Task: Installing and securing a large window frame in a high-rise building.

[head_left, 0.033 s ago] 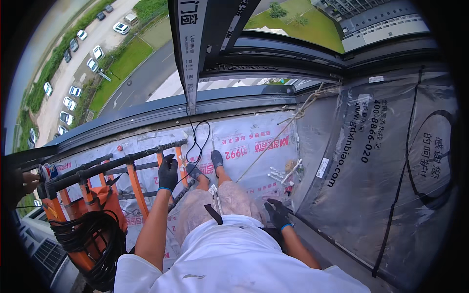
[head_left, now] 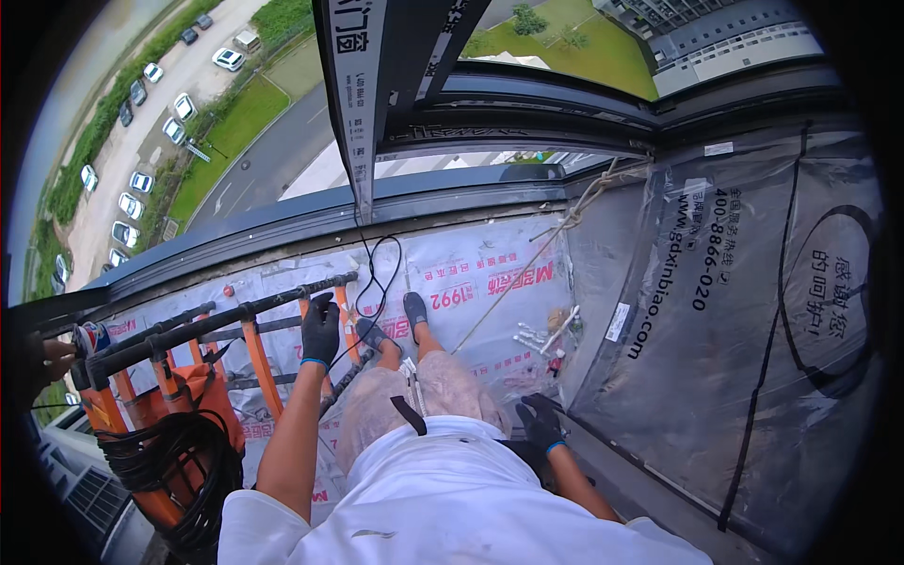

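My left hand (head_left: 320,334), in a dark glove with a blue cuff, is over the end of an orange-and-black barred frame (head_left: 235,315). Its fingers reach forward, loosely extended, near the top black rail; whether they touch the rail is unclear. My right hand (head_left: 540,424), gloved the same way, hangs low by my right hip beside the plastic-wrapped panel (head_left: 753,282). Its fingers are apart and hold nothing. A black strap (head_left: 408,414) and white cords hang at my waist. A coil of black cable (head_left: 179,461) hangs on the frame's near end.
A dark window frame (head_left: 353,104) rises ahead, with a drop to parked cars beyond. Black cord (head_left: 384,282) and a taut rope (head_left: 584,202) cross the sheeted floor (head_left: 452,250). White fittings (head_left: 546,334) lie right. Another person's hand (head_left: 58,348) touches a blue-and-red object (head_left: 91,337) far left.
The view has shifted slightly. My right hand has turned a little, and its fingers point more upward. My left hand stays over the barred frame.
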A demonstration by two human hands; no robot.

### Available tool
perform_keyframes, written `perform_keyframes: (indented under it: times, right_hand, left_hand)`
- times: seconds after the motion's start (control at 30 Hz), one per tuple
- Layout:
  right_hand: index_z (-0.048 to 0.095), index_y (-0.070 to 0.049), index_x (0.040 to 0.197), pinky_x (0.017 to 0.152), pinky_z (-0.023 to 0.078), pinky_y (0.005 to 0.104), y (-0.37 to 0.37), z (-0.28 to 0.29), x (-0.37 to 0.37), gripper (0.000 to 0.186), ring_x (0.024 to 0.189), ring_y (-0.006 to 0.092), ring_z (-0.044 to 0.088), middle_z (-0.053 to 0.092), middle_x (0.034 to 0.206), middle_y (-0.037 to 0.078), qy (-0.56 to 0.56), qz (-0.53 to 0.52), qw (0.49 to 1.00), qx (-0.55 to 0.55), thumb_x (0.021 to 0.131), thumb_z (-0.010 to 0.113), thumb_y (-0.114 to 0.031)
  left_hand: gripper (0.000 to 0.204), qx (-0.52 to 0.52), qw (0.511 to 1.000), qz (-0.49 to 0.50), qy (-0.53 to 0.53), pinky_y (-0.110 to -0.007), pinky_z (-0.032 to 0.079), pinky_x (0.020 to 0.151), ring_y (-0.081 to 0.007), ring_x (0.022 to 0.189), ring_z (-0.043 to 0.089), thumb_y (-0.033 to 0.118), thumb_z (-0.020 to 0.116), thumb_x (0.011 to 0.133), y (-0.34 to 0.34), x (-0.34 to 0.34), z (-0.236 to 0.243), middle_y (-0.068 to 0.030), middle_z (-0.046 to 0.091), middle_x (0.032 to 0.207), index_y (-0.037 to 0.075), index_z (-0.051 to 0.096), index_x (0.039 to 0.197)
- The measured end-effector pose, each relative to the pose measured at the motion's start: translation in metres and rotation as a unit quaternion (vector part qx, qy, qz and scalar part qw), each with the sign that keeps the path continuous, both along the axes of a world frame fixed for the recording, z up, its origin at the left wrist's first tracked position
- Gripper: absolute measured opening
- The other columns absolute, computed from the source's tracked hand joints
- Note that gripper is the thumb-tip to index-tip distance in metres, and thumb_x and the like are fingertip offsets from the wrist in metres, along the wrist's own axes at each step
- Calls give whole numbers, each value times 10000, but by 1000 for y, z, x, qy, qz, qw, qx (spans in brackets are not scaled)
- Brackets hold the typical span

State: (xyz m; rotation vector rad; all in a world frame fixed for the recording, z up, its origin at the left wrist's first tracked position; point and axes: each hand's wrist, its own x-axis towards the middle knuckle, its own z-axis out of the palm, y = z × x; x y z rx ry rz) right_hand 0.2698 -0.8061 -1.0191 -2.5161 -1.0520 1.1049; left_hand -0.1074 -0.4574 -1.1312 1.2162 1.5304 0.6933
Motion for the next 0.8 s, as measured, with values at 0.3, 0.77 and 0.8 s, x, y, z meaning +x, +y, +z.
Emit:
perform_keyframes:
  times: [0.3,0.77,0.8]
  right_hand:
    - [610,-49,1251,981,477,479,-62,42,45,357,1118,414,613,607,1261,273,-211,205,939,-178,973,496,-243]
    - [594,-32,1257,991,472,502,234,51,-39,350,1130,378,624,620,1253,232,-366,558,725,169,970,513,-215]
    - [594,-32,1257,991,472,502,239,52,-41,350,1130,378,624,620,1253,232,-368,562,721,171,970,513,-215]
  left_hand:
    - [291,46,995,-44,-77,-307,519,805,-161,905,648,143,598,974,74,60,43,-117,691,1082,24,610,1239]
    - [301,54,998,-21,-32,-363,535,825,-248,904,695,191,596,942,-2,43,23,-178,708,1023,23,645,1187]
    - [304,39,999,-18,-24,-362,536,833,-248,916,699,192,603,937,-12,35,15,-180,710,1023,29,647,1190]
